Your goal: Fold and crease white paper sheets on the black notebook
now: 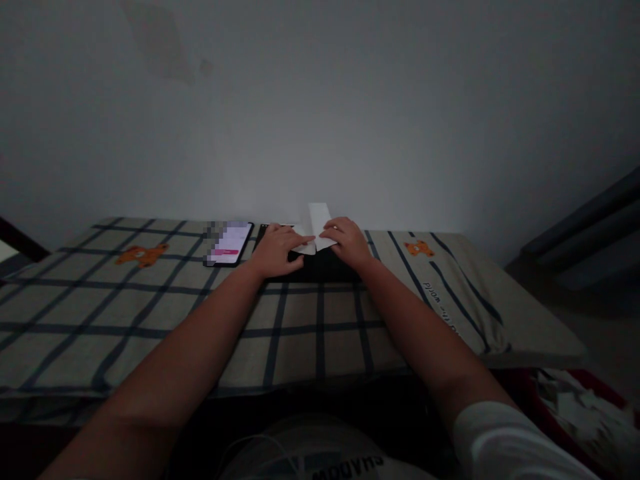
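A folded piece of white paper [319, 217] lies on a black flat board [325, 272], its far end a long strip and its near flaps spread to both sides. My left hand [276, 250] rests over the board's left part, index finger stretched onto the paper and thumb apart below it. From the other side, my right hand [351, 243] has its fingers bent together on the right flap, gripping it close to the left fingertip. What the fingers cover of the folds is hidden.
A phone [230, 243] with a lit screen lies left of the board. Both rest on a checked cloth [320, 340] over the table, against a pale wall [320, 120]. At lower right, a red container [520, 393] holds crumpled white pieces [585, 413].
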Demonstrator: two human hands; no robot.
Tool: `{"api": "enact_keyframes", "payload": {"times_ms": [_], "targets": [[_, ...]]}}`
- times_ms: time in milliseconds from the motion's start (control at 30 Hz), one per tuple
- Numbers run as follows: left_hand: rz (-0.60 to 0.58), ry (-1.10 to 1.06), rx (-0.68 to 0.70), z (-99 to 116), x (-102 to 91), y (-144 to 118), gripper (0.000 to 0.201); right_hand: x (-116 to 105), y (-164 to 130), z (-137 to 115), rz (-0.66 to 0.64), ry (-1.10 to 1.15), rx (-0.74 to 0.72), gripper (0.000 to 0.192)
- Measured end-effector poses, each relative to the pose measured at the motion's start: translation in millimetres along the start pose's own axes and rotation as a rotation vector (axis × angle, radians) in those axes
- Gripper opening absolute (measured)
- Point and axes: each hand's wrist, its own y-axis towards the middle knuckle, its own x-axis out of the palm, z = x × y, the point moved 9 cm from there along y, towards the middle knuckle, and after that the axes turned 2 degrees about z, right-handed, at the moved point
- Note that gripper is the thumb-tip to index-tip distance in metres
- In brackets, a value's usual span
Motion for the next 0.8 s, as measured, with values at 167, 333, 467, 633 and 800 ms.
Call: {"api": "enact_keyframes", "payload": {"times_ms": [167, 333, 467, 633, 800], "targets": [[0.229, -0.140, -0.121, -20, -16.7, -2, 0.048, 1, 1, -13, -0.012, 0.062, -0.107, 0.023], [0.410, -0.317, -0.317, -56, -12.6, -5, 0.048, 10, 1, -41, -0.102, 0.119, -0.230, 0.032], [0.377, -0.424, -0.410, -78, 8.1, -6, 0.038, 11, 1, -48, -0.103, 0.120, -0.254, 0.032], [0.396, -0.710, -0.626, -98, 26.4, -15, 0.040, 11, 1, -40, -0.118, 0.108, -0.206, 0.029], [0.482, -0.847, -0.690, -98, 21.9, -19, 0.045, 7, 5, -29, -0.093, 0.112, -0.077, 0.028]]}}
